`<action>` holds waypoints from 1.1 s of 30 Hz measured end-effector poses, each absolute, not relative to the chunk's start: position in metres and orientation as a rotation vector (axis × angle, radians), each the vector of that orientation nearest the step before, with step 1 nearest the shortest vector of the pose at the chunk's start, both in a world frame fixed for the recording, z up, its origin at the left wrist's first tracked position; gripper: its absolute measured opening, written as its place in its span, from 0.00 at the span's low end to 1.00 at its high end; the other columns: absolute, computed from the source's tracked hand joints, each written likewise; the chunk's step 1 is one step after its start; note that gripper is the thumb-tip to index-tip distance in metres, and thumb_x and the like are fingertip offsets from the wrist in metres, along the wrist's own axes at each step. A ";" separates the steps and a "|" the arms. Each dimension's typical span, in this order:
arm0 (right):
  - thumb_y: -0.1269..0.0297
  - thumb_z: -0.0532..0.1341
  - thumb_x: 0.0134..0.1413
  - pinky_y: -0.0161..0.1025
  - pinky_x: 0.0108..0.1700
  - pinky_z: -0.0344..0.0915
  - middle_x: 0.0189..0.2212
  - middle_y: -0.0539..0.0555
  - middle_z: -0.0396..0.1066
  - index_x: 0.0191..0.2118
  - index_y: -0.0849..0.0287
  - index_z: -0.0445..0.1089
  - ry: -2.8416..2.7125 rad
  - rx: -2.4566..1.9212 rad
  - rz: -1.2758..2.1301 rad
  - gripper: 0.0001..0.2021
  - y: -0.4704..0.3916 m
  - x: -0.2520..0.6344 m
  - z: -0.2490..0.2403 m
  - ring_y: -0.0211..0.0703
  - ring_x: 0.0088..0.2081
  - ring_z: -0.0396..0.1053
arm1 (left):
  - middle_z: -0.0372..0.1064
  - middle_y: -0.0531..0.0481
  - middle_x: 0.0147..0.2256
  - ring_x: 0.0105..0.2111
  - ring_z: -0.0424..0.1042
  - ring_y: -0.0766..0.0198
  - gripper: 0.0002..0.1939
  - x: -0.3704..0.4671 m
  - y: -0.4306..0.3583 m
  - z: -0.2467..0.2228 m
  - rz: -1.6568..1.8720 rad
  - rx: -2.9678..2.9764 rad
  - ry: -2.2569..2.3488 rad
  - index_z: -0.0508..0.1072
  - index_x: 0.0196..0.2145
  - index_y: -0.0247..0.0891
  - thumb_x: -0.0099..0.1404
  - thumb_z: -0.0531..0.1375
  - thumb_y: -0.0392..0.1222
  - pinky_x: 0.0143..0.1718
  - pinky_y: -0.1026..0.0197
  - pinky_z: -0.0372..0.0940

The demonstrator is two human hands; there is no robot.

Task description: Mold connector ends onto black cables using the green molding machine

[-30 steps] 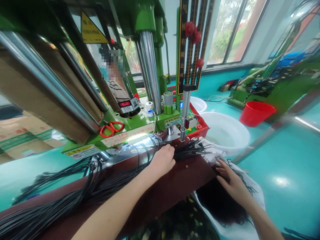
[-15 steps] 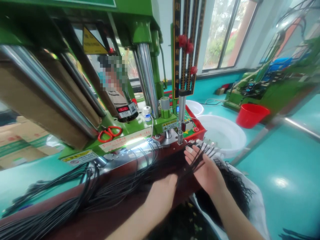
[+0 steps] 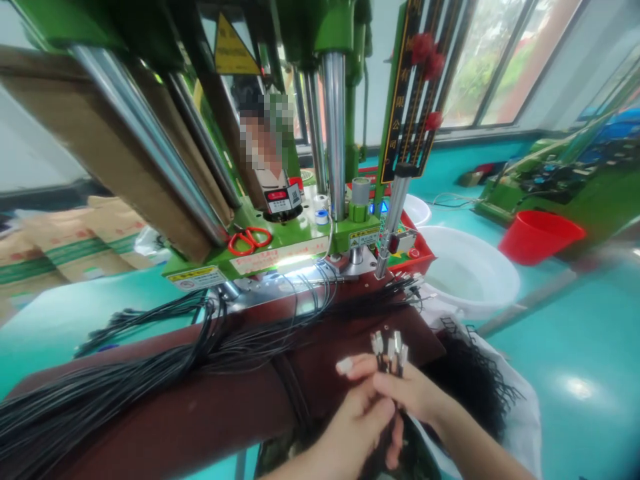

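My right hand (image 3: 413, 393) is closed around a small bunch of black cables, and their silver plug ends (image 3: 391, 345) stick up above its fingers. Pressed against it from the left is my left hand (image 3: 360, 417), its fingers curled round the same cables just below the plugs. Both hands are in front of the brown table's (image 3: 170, 400) near edge. Across that table lies a long bundle of black cables (image 3: 235, 357), with more plug ends (image 3: 413, 283) at its right end. Some cable strands (image 3: 293, 387) hang over the front edge toward my hands.
A green press machine (image 3: 280, 243) stands behind the table, with orange-handled scissors (image 3: 250, 240) on its base. To the right are a white sack (image 3: 527, 427) of black scraps, a white tub (image 3: 513, 280) and a red bucket (image 3: 543, 237). A person is partly visible behind the press.
Both hands have drawn back from the table's right end toward me and come together. The plug ends now stand upright in my grip. The view has shifted, so the press sits further right.
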State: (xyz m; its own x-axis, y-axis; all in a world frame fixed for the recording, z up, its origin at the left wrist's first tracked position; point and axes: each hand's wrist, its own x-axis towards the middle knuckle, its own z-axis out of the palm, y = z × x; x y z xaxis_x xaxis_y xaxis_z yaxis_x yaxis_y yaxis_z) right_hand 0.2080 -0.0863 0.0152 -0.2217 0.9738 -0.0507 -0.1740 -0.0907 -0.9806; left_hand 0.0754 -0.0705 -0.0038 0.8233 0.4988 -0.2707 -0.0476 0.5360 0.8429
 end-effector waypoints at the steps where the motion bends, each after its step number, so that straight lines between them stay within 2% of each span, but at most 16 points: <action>1: 0.60 0.58 0.50 0.44 0.47 0.63 0.47 0.56 0.68 0.40 0.55 0.72 -1.098 -1.069 1.480 0.12 -0.085 0.208 0.013 0.47 0.48 0.64 | 0.59 0.57 0.17 0.12 0.56 0.75 0.20 0.083 -0.072 -0.005 0.408 0.904 0.573 0.63 0.36 0.33 0.58 0.53 0.55 0.14 0.71 0.51; 2: 0.60 0.59 0.49 0.42 0.43 0.66 0.44 0.56 0.70 0.40 0.56 0.72 -1.006 -1.120 1.458 0.12 -0.084 0.209 0.010 0.46 0.44 0.68 | 0.57 0.58 0.16 0.11 0.53 0.76 0.19 0.090 -0.072 -0.004 0.462 0.887 0.611 0.63 0.34 0.33 0.58 0.53 0.55 0.13 0.71 0.49; 4: 0.58 0.60 0.49 0.38 0.26 0.70 0.31 0.54 0.74 0.42 0.57 0.69 -0.857 -1.178 1.461 0.14 -0.083 0.213 0.005 0.43 0.28 0.72 | 0.59 0.56 0.16 0.11 0.54 0.76 0.18 0.100 -0.067 -0.001 0.541 0.924 0.656 0.63 0.29 0.33 0.60 0.51 0.54 0.13 0.71 0.49; 6: 0.57 0.59 0.49 0.34 0.13 0.63 0.15 0.47 0.67 0.43 0.59 0.67 -0.763 -1.199 1.429 0.15 -0.082 0.219 0.003 0.40 0.13 0.66 | 0.62 0.53 0.19 0.13 0.58 0.75 0.19 0.109 -0.057 0.005 0.576 1.008 0.669 0.63 0.27 0.33 0.60 0.51 0.54 0.14 0.70 0.52; 8: 0.59 0.59 0.50 0.33 0.09 0.58 0.08 0.41 0.57 0.41 0.60 0.67 -0.733 -1.163 1.339 0.13 -0.081 0.228 0.005 0.39 0.09 0.61 | 0.63 0.52 0.20 0.14 0.61 0.72 0.18 0.120 -0.044 0.012 0.559 1.113 0.655 0.63 0.27 0.33 0.59 0.51 0.53 0.16 0.68 0.57; 14: 0.67 0.61 0.48 0.36 0.15 0.62 0.13 0.44 0.61 0.31 0.58 0.66 -0.629 -0.939 1.082 0.03 -0.077 0.260 0.021 0.36 0.13 0.61 | 0.66 0.53 0.22 0.18 0.65 0.70 0.14 0.156 -0.016 0.027 0.523 1.557 0.518 0.63 0.25 0.36 0.61 0.49 0.49 0.21 0.67 0.61; 20: 0.66 0.62 0.45 0.34 0.13 0.58 0.19 0.48 0.65 0.28 0.60 0.66 -0.552 -0.842 1.007 0.05 -0.070 0.288 0.022 0.34 0.14 0.60 | 0.67 0.52 0.23 0.17 0.67 0.69 0.14 0.181 0.000 0.036 0.363 1.739 0.429 0.64 0.34 0.38 0.63 0.44 0.47 0.17 0.67 0.62; 23: 0.66 0.64 0.43 0.36 0.16 0.60 0.19 0.50 0.67 0.26 0.61 0.67 -0.487 -0.836 0.961 0.06 -0.068 0.296 0.020 0.37 0.16 0.62 | 0.68 0.50 0.24 0.16 0.67 0.68 0.14 0.187 0.005 0.041 0.289 1.773 0.404 0.64 0.33 0.37 0.62 0.44 0.46 0.16 0.67 0.61; 28: 0.68 0.66 0.39 0.37 0.28 0.65 0.23 0.52 0.70 0.25 0.61 0.70 -0.338 -0.780 0.826 0.05 -0.065 0.304 0.017 0.39 0.25 0.67 | 0.68 0.50 0.24 0.16 0.66 0.69 0.13 0.191 0.008 0.049 0.205 1.838 0.410 0.63 0.29 0.37 0.62 0.44 0.45 0.16 0.68 0.60; 31: 0.68 0.66 0.38 0.34 0.27 0.64 0.19 0.49 0.69 0.22 0.61 0.69 -0.313 -0.760 0.788 0.05 -0.065 0.308 0.016 0.36 0.23 0.66 | 0.67 0.51 0.23 0.15 0.65 0.70 0.12 0.192 0.006 0.050 0.139 1.775 0.399 0.62 0.29 0.37 0.61 0.45 0.45 0.16 0.68 0.60; 33: 0.67 0.66 0.39 0.33 0.24 0.63 0.18 0.48 0.69 0.23 0.59 0.70 -0.334 -0.796 0.817 0.04 -0.068 0.314 0.018 0.36 0.21 0.66 | 0.64 0.53 0.19 0.13 0.62 0.71 0.11 0.192 0.004 0.048 0.042 1.683 0.386 0.62 0.29 0.37 0.61 0.46 0.45 0.13 0.69 0.57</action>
